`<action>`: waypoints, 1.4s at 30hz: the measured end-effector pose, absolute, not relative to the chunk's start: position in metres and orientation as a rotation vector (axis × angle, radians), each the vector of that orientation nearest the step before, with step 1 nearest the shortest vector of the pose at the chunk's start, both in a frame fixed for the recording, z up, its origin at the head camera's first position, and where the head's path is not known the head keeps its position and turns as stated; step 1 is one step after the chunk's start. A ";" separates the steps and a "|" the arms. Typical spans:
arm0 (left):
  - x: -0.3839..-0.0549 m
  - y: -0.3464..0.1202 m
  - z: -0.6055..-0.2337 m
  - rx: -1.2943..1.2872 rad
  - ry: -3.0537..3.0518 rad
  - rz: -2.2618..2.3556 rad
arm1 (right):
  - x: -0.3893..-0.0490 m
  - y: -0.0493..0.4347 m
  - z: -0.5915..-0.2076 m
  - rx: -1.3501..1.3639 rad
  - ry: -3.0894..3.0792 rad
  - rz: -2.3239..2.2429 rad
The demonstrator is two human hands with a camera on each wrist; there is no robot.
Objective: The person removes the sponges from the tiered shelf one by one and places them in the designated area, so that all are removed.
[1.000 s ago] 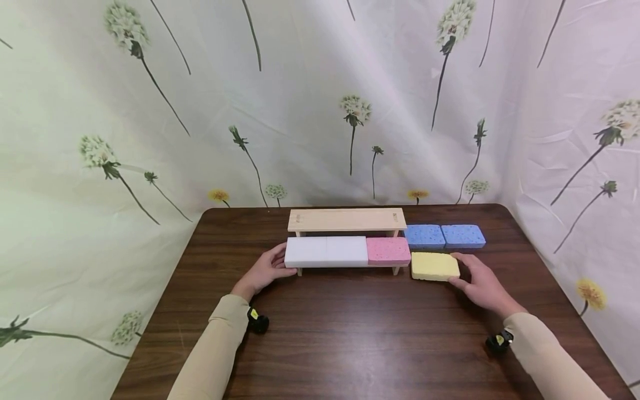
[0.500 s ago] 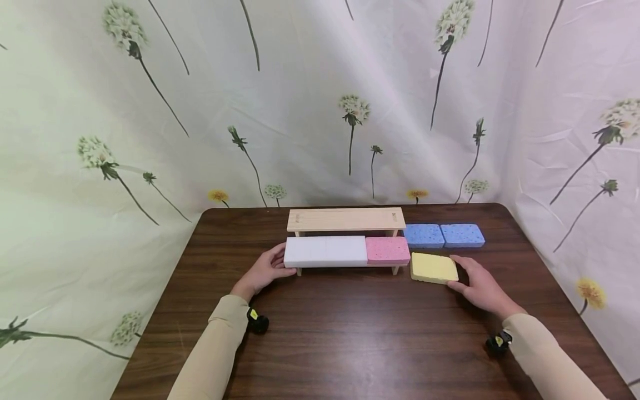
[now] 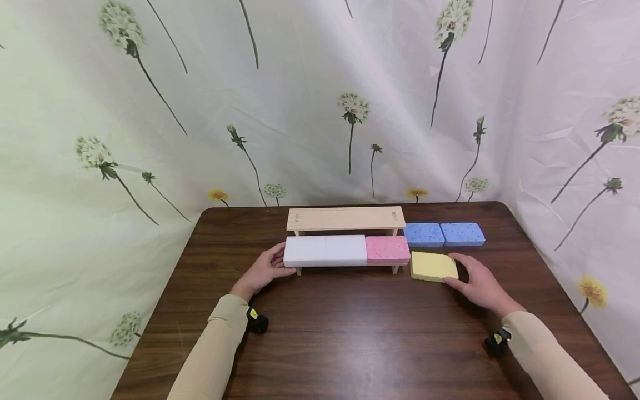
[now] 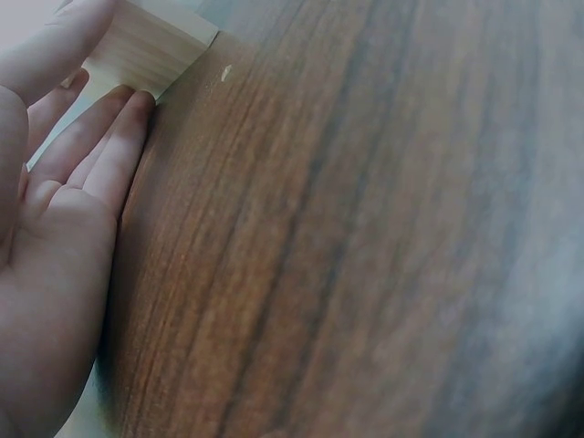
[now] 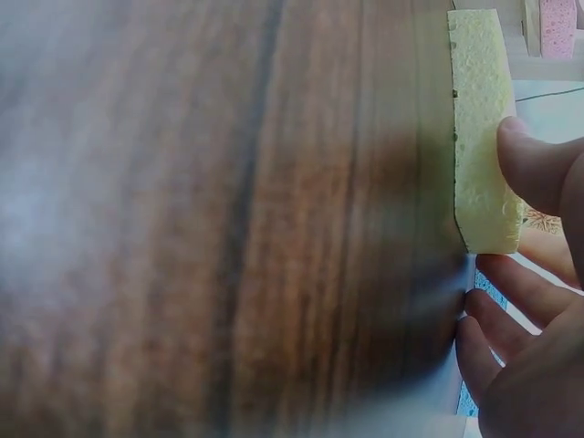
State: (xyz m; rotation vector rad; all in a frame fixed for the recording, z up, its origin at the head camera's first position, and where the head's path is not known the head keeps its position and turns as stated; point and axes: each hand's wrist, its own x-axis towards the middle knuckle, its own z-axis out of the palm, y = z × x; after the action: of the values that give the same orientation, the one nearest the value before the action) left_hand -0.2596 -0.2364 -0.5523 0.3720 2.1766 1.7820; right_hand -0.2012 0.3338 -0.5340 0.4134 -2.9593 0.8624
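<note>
In the head view, a low wooden stand bears two white sponge-like blocks and a pink sponge, side by side. My left hand rests at the stand's left end. The left wrist view has its fingers fairly straight, their tips by a pale wooden leg. To the right of the stand, a yellow sponge lies flat on the table. My right hand pinches its right end. The right wrist view shows the thumb against the yellow sponge's side; fingers partly hidden behind it.
A second wooden stand with a bare top stands behind the first. Two blue sponges lie end to end at the back right, beyond the yellow one. The brown table meets a dandelion-print cloth at the back.
The yellow sponge has turned slightly under my right hand, and the right thumb has shifted a little left along its front edge. My left hand stays in place.
</note>
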 end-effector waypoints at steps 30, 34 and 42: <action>-0.259 -0.235 -0.551 0.369 2.128 1.823 | -0.227 0.327 -0.527 0.410 -2.955 0.887; -0.260 -0.236 -0.551 0.358 2.139 1.805 | -0.228 0.328 -0.527 0.398 -2.969 0.899; -0.261 -0.236 -0.552 0.357 2.142 1.794 | -0.227 0.330 -0.527 0.399 -2.976 0.903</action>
State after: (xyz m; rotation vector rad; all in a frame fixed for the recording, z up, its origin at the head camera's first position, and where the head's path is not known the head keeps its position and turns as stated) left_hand -0.2610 -0.2360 -0.5516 0.3569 2.1422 1.7937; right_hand -0.2274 0.3297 -0.5267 0.3987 -2.9765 0.9026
